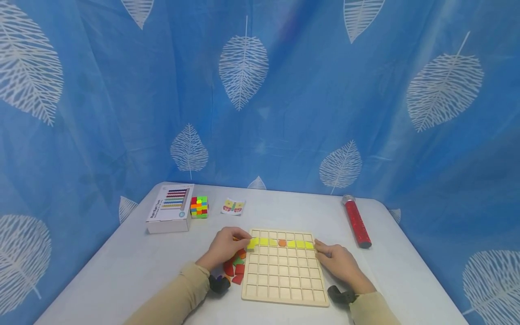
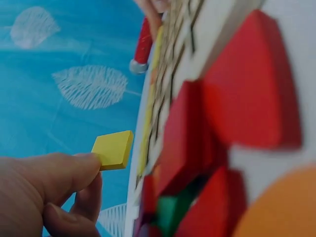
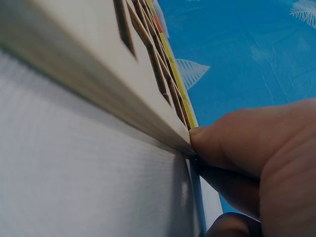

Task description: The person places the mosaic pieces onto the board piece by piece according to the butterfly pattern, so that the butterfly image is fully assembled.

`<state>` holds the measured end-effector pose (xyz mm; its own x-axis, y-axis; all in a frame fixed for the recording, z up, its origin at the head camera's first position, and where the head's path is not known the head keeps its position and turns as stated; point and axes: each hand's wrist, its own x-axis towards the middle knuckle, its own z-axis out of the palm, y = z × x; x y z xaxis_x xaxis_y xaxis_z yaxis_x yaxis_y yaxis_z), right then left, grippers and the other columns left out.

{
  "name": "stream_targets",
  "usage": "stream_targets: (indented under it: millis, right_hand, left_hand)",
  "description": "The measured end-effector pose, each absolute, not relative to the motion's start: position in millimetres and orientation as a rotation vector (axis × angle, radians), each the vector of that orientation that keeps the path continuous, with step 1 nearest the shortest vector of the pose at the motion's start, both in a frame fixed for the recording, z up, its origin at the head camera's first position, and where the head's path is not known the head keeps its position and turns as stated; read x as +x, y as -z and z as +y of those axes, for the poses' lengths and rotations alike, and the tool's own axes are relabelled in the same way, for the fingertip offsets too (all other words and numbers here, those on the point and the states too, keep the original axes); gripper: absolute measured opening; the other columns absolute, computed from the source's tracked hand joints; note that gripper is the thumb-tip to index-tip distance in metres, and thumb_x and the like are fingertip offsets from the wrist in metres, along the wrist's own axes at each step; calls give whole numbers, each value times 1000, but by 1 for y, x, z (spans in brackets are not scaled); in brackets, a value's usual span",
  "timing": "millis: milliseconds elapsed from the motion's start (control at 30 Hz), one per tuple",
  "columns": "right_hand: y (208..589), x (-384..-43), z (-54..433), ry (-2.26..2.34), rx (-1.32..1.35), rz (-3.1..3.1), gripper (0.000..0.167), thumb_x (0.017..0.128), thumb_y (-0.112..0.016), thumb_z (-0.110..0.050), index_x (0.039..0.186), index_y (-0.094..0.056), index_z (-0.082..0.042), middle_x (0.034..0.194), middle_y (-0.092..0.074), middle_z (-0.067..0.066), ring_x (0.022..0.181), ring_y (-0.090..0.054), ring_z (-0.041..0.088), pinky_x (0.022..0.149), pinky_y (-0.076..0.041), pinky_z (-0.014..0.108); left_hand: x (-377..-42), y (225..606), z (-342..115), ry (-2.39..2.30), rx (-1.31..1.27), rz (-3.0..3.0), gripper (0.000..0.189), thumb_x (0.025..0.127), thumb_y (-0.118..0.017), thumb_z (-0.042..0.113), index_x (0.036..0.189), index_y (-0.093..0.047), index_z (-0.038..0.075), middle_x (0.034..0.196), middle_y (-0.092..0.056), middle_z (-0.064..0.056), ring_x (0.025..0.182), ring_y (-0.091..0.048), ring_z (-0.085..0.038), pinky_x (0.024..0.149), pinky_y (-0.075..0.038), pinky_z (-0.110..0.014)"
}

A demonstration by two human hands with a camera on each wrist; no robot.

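My left hand (image 1: 227, 246) pinches a yellow square tile (image 2: 112, 149) between thumb and fingers, at the upper left of the wooden grid board (image 1: 280, 280). In the left wrist view the tile's free edge points toward the board. Along one upper row lie several yellow tiles (image 1: 299, 243), with an orange round piece (image 1: 282, 243) in the middle of them. At the board's right edge, my right hand (image 1: 339, 262) grips the rim with thumb and finger; the underside of that grip is partly hidden. Loose red pieces (image 1: 239, 269) are piled by the board's left side, partly behind my left hand.
A white box (image 1: 168, 221) stands at the back left, with a puzzle cube (image 1: 199, 207) beside it. Right of the cube lies a pattern card (image 1: 233, 206). A red glittery tube (image 1: 357, 223) lies at the right. Blue leaf-printed curtain (image 1: 284, 113) hangs behind the table.
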<state>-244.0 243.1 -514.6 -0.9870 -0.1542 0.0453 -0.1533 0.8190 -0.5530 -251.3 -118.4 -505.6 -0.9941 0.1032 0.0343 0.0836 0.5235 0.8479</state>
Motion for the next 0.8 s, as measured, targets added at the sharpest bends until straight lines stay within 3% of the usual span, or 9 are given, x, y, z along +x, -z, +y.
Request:
stream_targets:
  millis: [467, 800]
  right_hand:
    - [514, -246, 244, 927, -222, 2972, 41, 98, -67, -26, 137, -66, -13, 150, -56, -1, 142, -49, 34, 115, -37, 57]
    - [515, -244, 243, 915, -235, 2985, 41, 97, -67, -24, 136, -67, -12, 149, -58, 1, 141, -51, 35, 113, -39, 57]
  left_hand:
    - [-253, 510, -106, -1251, 276, 2891, 9, 91, -78, 24, 99, -79, 28, 99, -73, 10, 88, -63, -14, 79, -52, -35]
    - [-252, 510, -104, -1003, 316, 2996, 10, 89, -79, 27, 99, -82, 25, 95, -69, 10, 80, -57, -9, 72, -51, -30]
